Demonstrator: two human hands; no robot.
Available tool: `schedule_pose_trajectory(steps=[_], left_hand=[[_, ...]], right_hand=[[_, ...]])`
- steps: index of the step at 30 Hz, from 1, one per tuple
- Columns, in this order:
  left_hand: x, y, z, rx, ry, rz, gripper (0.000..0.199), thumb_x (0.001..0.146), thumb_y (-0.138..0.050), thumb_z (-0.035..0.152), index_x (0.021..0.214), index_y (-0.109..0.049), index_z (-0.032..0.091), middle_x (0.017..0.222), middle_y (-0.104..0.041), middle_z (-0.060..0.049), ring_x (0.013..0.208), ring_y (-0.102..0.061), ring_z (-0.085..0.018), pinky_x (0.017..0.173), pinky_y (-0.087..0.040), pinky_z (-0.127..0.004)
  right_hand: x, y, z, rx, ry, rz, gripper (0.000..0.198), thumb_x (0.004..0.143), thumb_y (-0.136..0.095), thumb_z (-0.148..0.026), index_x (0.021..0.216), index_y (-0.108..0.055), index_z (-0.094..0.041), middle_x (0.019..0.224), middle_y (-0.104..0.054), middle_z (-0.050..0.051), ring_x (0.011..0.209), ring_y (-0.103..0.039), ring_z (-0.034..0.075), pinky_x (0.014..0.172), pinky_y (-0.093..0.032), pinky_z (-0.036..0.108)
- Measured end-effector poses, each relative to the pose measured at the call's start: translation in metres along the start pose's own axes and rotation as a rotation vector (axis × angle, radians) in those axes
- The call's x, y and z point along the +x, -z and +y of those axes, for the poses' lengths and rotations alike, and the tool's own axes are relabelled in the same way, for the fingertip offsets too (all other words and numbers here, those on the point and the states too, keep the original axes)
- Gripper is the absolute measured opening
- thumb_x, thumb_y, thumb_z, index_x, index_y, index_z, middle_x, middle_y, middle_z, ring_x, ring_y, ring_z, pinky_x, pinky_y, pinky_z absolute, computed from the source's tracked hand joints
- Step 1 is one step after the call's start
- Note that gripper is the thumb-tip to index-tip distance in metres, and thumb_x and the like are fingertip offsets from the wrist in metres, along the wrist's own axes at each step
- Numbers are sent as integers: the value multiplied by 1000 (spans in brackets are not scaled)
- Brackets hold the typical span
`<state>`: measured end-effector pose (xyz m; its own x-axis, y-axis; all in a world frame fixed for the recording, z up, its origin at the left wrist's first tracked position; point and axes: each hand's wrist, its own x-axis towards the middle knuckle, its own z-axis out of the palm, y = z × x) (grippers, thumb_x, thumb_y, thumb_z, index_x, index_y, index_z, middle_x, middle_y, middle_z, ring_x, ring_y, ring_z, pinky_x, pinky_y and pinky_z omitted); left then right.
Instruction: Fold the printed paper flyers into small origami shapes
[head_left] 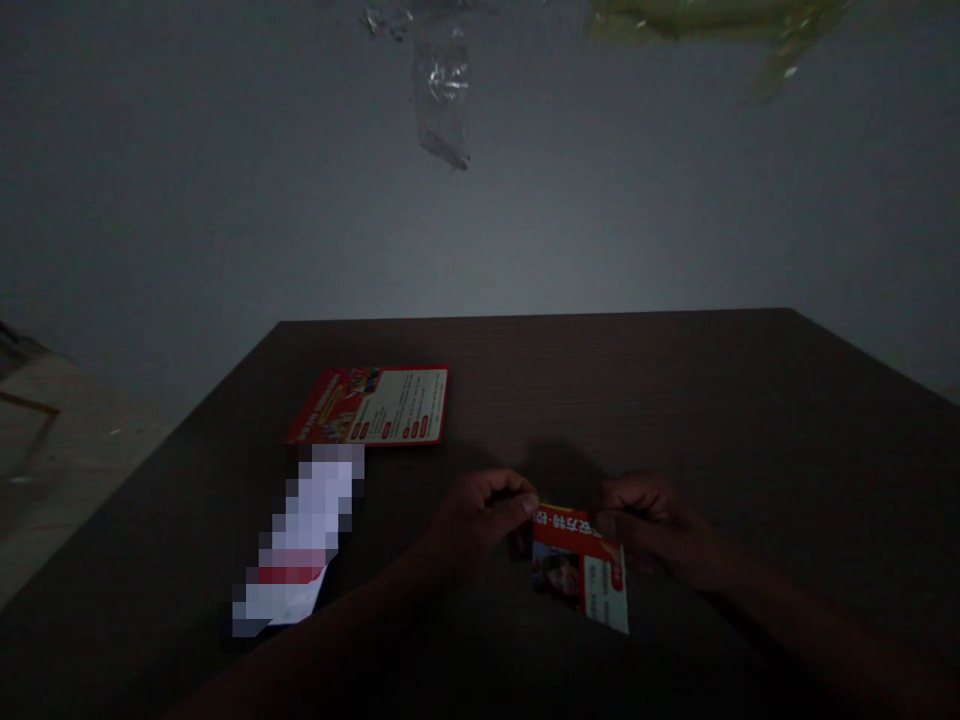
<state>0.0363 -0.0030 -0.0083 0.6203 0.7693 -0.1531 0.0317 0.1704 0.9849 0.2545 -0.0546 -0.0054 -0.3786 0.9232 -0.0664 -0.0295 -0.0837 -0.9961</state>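
Note:
Between my two hands is a small piece of printed paper (570,570), red along the top with white characters, a picture at its lower left and pale text at its lower right. My left hand (487,510) pinches its upper left corner between thumb and forefinger. At the upper right corner, my right hand (649,520) grips it with the thumb in front. The paper hangs tilted just over the dark table. Whether its lower edge touches the tabletop I cannot tell.
A red and white printed leaflet (409,405) lies on the dark wooden table (600,370), left of centre. Nearer me, a bright, pixelated phone-like screen (307,530) rests beside my left forearm. Behind the table stands a grey wall (525,220) with clear plastic (442,90) on it.

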Motion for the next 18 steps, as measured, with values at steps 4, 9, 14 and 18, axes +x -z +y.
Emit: schedule_pose_trajectory(steps=[4,9,14,18], left_hand=[[1,2,-5,-98,-12,48,22,81,-61,35,79,-62,13,65,-61,0,55,-55,-11,54,-45,-24],[-3,-10,-1,-142,50,44,32,72,-72,38,92,-67,13,83,-68,-5,71,-61,-14,62,-44,-23],[-7,-22,2,-119,40,-93,29,75,-69,40,78,-68,10,71,-68,-5,62,-60,-12,58,-43,-21],[-8,-21,0,-75,20,-81,32,80,-63,42,72,-65,10,63,-64,-3,54,-56,-9,51,-41,-18]], right_hand=[[-1,0,-3,-6,22,33,37,82,-60,-43,57,-52,-16,42,-44,-6,35,-33,4,34,-22,16],[0,-2,-2,-47,48,3,36,84,-58,-41,60,-55,-15,45,-46,-5,36,-35,4,35,-24,16],[4,-8,1,-81,63,-51,35,87,-56,-39,62,-57,-15,46,-45,-6,37,-34,3,35,-24,16],[5,-11,3,-84,72,-29,35,87,-56,-39,61,-55,-15,45,-44,-6,37,-34,4,36,-24,16]])
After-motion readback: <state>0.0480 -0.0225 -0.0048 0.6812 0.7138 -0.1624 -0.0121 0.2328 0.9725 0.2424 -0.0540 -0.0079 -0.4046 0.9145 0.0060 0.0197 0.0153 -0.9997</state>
